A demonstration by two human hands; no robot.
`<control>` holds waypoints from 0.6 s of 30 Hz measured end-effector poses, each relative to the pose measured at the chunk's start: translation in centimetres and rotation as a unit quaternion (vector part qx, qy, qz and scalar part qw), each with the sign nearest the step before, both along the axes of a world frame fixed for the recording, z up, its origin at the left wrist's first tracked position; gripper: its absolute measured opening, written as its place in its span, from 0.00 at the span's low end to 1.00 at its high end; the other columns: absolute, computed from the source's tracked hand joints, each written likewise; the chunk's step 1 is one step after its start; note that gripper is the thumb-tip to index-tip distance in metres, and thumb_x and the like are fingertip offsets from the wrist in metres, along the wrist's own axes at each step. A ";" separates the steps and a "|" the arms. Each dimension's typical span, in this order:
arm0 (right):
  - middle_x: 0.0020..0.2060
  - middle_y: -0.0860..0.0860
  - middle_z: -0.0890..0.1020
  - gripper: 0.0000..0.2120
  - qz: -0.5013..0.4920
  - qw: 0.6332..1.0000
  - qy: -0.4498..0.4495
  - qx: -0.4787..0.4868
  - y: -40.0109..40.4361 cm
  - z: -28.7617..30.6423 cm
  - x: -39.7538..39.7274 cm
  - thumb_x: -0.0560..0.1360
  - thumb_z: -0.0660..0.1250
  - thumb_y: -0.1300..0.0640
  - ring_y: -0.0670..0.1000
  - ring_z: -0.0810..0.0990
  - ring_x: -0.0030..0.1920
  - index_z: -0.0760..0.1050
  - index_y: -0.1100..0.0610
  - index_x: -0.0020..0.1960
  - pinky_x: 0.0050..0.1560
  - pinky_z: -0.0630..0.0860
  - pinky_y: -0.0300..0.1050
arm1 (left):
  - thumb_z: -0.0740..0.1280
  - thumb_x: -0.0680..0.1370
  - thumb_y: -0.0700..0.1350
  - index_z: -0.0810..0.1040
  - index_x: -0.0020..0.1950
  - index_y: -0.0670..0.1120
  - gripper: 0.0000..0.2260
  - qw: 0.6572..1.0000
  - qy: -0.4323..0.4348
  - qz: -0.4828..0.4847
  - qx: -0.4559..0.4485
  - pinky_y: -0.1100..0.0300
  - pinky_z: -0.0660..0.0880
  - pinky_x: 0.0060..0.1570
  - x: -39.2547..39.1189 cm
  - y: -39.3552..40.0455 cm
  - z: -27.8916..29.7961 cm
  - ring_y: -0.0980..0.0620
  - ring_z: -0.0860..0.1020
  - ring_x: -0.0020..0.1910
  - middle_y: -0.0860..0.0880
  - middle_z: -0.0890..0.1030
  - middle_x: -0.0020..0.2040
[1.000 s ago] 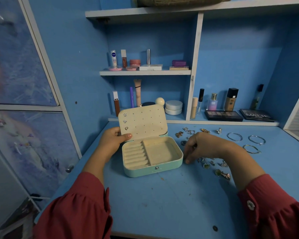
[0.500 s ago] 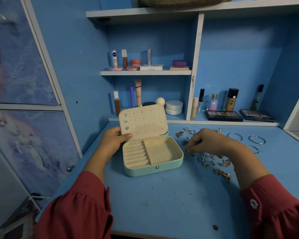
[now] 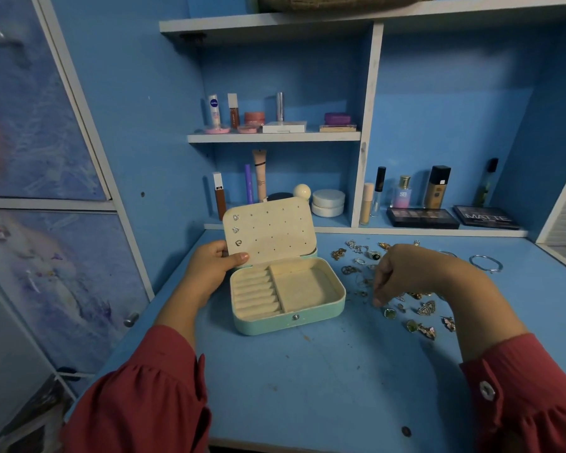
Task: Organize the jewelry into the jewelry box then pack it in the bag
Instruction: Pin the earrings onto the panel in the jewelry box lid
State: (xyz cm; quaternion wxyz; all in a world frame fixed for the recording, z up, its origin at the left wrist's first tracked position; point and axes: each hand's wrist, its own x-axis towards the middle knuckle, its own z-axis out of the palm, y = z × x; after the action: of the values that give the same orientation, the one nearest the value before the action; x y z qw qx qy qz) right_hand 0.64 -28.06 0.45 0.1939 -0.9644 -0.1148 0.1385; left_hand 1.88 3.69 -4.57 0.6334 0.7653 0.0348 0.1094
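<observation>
Open box [image 3: 288, 289] on blue desk [image 3: 307, 380], lid [image 3: 270, 232] propped up, jewelry [image 3: 422, 310] strewn at 3 o'clock of it

Desk across the lower frame, shelves [image 3: 275, 137] of cosmetics at 12 o'clock; box near centre, mint shell, cream lining, ring rolls at its 9 o'clock side, bare tray at 3 o'clock; lid upright with three earrings [image 3: 236, 229] pinned down its 9 o'clock edge; left hand [image 3: 209, 269] at 9 o'clock of box, thumb over lid's lower corner, fingers behind, gripping lid; right hand [image 3: 409, 273] at 3 o'clock of box, above the jewelry, fingers curled downward with tips pinched together, anything between them too small to tell; bangles [image 3: 486, 263] at 2 o'clock, well apart from box; red sleeves at 7 and 5 o'clock
</observation>
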 end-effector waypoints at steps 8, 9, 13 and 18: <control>0.34 0.39 0.83 0.03 0.006 1.000 -0.008 -0.018 0.4 -0.2 0.1 0.66 0.77 0.54 0.41 0.79 0.40 0.85 0.47 0.39 0.39 0.73 0.36 | 0.71 0.74 0.35 0.81 0.48 0.47 0.08 1.000 0.004 -0.002 0.000 0.62 0.77 0.44 0.1 0.0 0.0 0.54 0.82 0.45 0.52 0.84 0.46; 0.35 0.39 0.83 0.03 0.007 1.000 -0.010 -0.020 0.5 -0.3 0.1 0.66 0.77 0.53 0.41 0.79 0.40 0.85 0.47 0.39 0.39 0.73 0.36 | 0.71 0.74 0.35 0.81 0.48 0.47 0.08 1.000 0.005 -0.002 0.000 0.61 0.77 0.45 0.1 0.0 0.0 0.54 0.82 0.45 0.51 0.84 0.46; 0.34 0.42 0.83 0.00 0.008 0.999 -0.022 -0.023 0.4 -0.3 0.1 0.68 0.75 0.52 0.42 0.76 0.33 0.85 0.47 0.39 0.35 0.72 0.36 | 0.71 0.74 0.35 0.81 0.50 0.46 0.08 1.000 0.008 -0.002 -0.004 0.59 0.78 0.47 0.2 0.1 -0.2 0.53 0.83 0.46 0.51 0.84 0.47; 0.40 0.44 0.84 0.01 -0.006 1.000 -0.030 0.000 -0.5 0.2 0.1 0.68 0.75 0.51 0.47 0.80 0.44 0.84 0.46 0.38 0.49 0.77 0.44 | 0.71 0.74 0.36 0.81 0.50 0.47 0.08 1.000 0.011 -0.004 -0.005 0.56 0.78 0.51 0.3 0.3 -0.3 0.51 0.83 0.48 0.50 0.84 0.48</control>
State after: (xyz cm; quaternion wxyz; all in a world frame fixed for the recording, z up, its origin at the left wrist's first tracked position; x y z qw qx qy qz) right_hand 0.69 -28.54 0.63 0.1914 -0.9687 -0.1149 0.1082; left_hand 2.18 3.96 -4.83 0.6374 0.7632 0.0391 0.0985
